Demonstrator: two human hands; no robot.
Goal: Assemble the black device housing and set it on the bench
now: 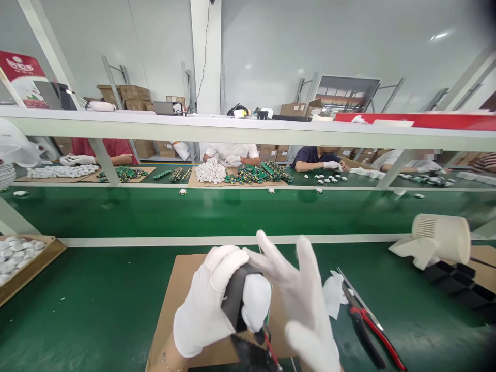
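Observation:
My left hand, in a white glove, is wrapped round a black holder above a sheet of cardboard. A rounded white part sits at the right side of the holder. Below it, red and dark wires hang beside a blurred black piece. Close by on the right, my gloved right hand has its fingers spread, with nothing visible in them. Part of a green edge shows between the white part and that hand.
To the right lie pliers with red and black handles, tweezers and crumpled white material. A cream fan-like device stands near black trays. At left is a box of white parts. Co-workers sit beyond the green belt.

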